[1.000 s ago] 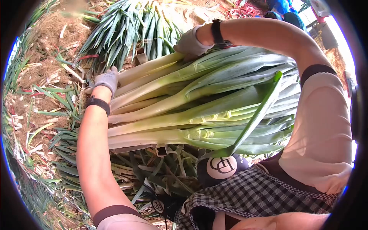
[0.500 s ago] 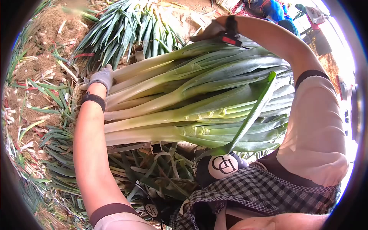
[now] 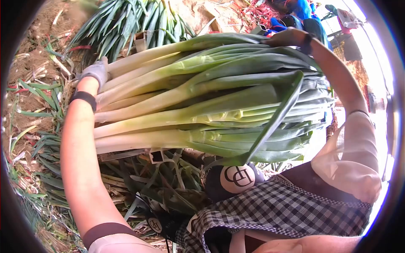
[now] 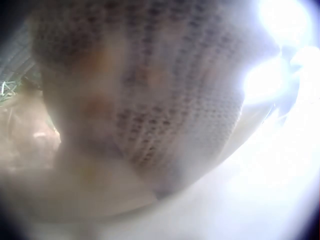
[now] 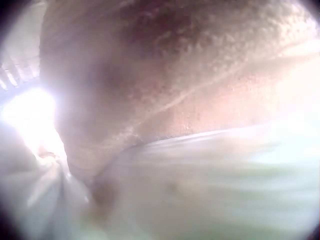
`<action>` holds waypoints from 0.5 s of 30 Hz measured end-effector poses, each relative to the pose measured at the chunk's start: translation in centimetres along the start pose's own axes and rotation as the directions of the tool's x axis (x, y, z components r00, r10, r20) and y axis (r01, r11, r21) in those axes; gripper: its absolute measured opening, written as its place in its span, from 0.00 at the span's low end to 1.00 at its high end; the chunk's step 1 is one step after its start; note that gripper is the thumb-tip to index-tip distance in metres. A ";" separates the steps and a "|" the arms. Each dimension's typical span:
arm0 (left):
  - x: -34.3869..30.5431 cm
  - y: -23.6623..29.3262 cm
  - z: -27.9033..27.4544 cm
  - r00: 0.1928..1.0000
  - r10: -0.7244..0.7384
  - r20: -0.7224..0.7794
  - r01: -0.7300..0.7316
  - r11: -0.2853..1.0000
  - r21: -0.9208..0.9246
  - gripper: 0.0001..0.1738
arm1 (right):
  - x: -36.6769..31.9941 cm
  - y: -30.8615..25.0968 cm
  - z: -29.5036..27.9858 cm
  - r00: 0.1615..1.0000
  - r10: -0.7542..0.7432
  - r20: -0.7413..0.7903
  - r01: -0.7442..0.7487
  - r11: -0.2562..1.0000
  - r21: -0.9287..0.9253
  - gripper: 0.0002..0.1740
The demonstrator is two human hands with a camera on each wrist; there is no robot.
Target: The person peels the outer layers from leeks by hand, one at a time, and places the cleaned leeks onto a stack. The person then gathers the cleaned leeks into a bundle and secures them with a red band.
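A thick layer of leeks (image 3: 168, 107) lies side by side in front of me, white shanks to the left and broad green leaves to the right. My left hand (image 3: 95, 72), in a grey knit glove, grips the white root end of the farthest leek (image 3: 139, 60). In the left wrist view the knit glove (image 4: 165, 95) fills most of the picture, blurred. My right hand (image 3: 287, 38) lies stretched along the far edge of the leaves at upper right. Close up, the right wrist view has this hand over pale green leaves (image 5: 225, 175); its fingertips are mostly hidden.
A tied bunch of leeks (image 3: 122, 27) lies beyond the layer. Metal bracket ends (image 3: 157, 156) stick out at the near side. Loose leaves and trimmings (image 3: 38, 99) cover the ground at left. Red ties (image 3: 253, 14) and a person in blue (image 3: 301, 10) are at the back right.
My right hand has moved right along the far leek, from its middle toward the leaf tips. The left hand stays at the root end. The whole scene has shifted slightly left in view.
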State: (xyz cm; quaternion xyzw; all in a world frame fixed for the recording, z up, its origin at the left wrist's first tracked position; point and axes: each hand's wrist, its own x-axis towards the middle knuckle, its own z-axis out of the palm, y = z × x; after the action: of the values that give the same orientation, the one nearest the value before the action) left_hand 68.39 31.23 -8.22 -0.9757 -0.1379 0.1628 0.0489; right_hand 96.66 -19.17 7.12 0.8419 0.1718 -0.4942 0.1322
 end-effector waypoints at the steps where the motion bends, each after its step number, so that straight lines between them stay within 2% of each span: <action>1: -0.5 0.5 -0.7 0.999 -0.017 0.028 0.017 1.000 -0.018 0.26 | 1.4 1.8 1.3 0.996 -0.075 -0.055 0.084 0.979 0.183 0.42; 2: 0.2 -0.3 0.8 0.998 -0.016 -0.061 0.014 0.999 -0.033 0.27 | 3.3 2.9 1.6 0.980 -0.144 -0.134 0.183 0.917 0.354 0.41; 3: -0.1 0.4 0.1 1.000 -0.006 -0.019 0.005 1.000 -0.025 0.28 | 5.1 6.2 2.7 0.952 -0.212 -0.223 0.299 0.809 0.506 0.40; 4: -0.4 0.2 0.1 0.999 -0.006 0.040 0.007 1.000 -0.021 0.30 | 6.1 5.8 3.0 0.913 -0.272 -0.304 0.406 0.667 0.624 0.39; 5: -0.7 -0.3 0.1 0.998 0.024 0.054 -0.022 0.999 -0.046 0.35 | 7.0 5.8 3.5 0.910 -0.292 -0.296 0.415 0.660 0.626 0.39; 6: -0.2 -0.8 0.2 0.996 0.057 0.067 -0.051 0.995 -0.086 0.41 | 3.2 0.8 4.1 0.851 -0.439 -0.287 0.448 0.893 -0.038 0.38; 7: -0.1 -1.1 0.4 0.997 0.021 0.076 -0.015 0.997 -0.071 0.44 | 0.5 -2.2 4.6 0.810 -0.556 -0.185 0.296 0.661 -0.689 0.38; 8: -0.3 -1.2 0.2 0.997 0.003 0.080 0.002 0.997 -0.072 0.44 | 0.4 -2.7 4.2 0.803 -0.569 -0.178 0.305 0.648 -0.698 0.38; 9: -0.8 -1.5 -0.2 0.999 -0.002 0.048 0.005 0.998 -0.062 0.46 | 0.3 -3.4 3.8 0.903 -0.360 -0.235 0.169 0.799 -0.577 0.37; 10: -0.9 -2.5 -0.3 1.000 -0.011 0.018 0.012 0.999 -0.047 0.48 | 0.7 -3.9 3.5 0.957 -0.135 -0.255 0.010 0.899 -0.439 0.36; 11: -1.1 -3.6 -0.5 0.999 0.019 -0.043 -0.022 0.998 -0.058 0.47 | 2.1 -2.5 2.8 0.934 -0.251 -0.257 0.023 0.756 -0.654 0.36; 12: -1.8 -4.7 -0.8 0.991 0.061 -0.119 -0.079 0.986 -0.150 0.45 | 3.9 0.1 3.0 0.822 -0.284 -0.494 0.037 0.892 -0.450 0.24; 13: -5.2 -3.7 -2.8 0.984 0.017 -0.176 -0.066 0.959 -0.277 0.43 | 4.5 1.7 1.7 0.820 -0.321 -0.474 0.069 0.877 -0.475 0.24; 14: -7.7 -4.1 -2.7 0.931 0.001 -0.366 -0.153 0.910 -0.386 0.41 | 5.0 3.1 0.2 0.768 -0.461 -0.446 0.158 0.810 -0.566 0.22; 15: -9.7 -4.5 -2.8 0.925 -0.080 -0.371 -0.170 0.787 -0.593 0.40 | 5.4 4.6 -1.4 0.697 -0.596 -0.399 0.243 0.719 -0.651 0.20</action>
State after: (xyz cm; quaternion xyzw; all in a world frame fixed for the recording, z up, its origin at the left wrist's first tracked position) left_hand 59.40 32.64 -2.01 -0.9537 -0.1475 -0.0801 -0.2498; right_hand 102.10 -21.90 3.25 0.8091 0.5348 -0.1564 0.1870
